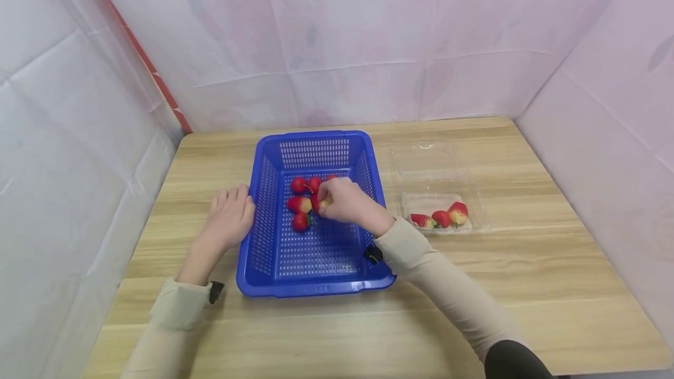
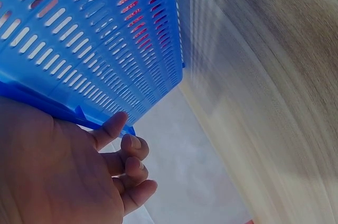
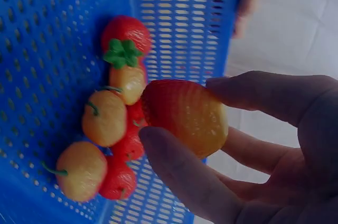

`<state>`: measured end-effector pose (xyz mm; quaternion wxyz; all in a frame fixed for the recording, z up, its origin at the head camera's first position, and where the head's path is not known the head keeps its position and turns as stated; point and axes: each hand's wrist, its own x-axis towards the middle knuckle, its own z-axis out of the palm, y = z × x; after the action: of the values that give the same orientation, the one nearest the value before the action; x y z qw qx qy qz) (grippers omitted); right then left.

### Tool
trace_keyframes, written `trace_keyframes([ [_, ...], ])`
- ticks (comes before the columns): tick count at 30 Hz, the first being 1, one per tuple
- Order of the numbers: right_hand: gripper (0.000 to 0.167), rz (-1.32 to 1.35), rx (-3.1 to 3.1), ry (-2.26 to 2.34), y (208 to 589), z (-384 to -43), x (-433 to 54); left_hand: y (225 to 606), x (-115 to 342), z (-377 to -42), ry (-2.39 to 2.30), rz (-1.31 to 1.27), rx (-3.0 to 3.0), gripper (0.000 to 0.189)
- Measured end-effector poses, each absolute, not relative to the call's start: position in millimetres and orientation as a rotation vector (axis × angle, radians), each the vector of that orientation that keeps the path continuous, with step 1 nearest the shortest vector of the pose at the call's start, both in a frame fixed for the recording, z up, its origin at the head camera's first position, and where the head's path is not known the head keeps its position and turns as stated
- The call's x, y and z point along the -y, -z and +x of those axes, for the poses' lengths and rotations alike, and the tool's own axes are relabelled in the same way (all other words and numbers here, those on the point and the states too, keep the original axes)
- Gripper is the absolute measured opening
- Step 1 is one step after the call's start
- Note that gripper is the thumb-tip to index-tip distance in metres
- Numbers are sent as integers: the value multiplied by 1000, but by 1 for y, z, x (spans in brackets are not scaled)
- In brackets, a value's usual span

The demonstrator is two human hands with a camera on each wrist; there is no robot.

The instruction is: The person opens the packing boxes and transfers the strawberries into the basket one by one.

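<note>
My right hand (image 1: 344, 200) is inside the blue plastic basket (image 1: 316, 288), its thumb and fingers pinching a red-and-yellow strawberry (image 3: 185, 115). In the right wrist view this strawberry is held above other fruit. Beneath it lie red round fruits (image 1: 298, 185), another strawberry (image 1: 299, 204) and a red fruit with green leaves (image 3: 127, 36); the hand partly covers this group in the head view. At the basket's left side, my left hand (image 1: 231, 215) holds the rim with curled fingers (image 2: 134, 147); its thumb is hidden in the left wrist view.
To the basket's right, a clear plastic clamshell box (image 1: 421, 164) lies with its lid folded back. Inside are two strawberries (image 1: 457, 213) and a small red fruit (image 1: 442, 219). The wooden table (image 1: 547, 285) is bordered by white cloth walls (image 1: 347, 28) behind and at both sides.
</note>
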<state>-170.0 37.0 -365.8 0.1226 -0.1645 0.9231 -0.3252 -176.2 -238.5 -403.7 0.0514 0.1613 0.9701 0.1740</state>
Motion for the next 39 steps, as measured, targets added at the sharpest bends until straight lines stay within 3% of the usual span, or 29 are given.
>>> trace_keyframes([
  [14, 11, -601, -2605, 803, 381, -171, -27, 405, 238, -177, -540, 488, -2958, 35],
  [39, 24, -492, -2629, 577, 394, -171, -20, 402, 237, -175, -549, 471, -2942, 36],
])
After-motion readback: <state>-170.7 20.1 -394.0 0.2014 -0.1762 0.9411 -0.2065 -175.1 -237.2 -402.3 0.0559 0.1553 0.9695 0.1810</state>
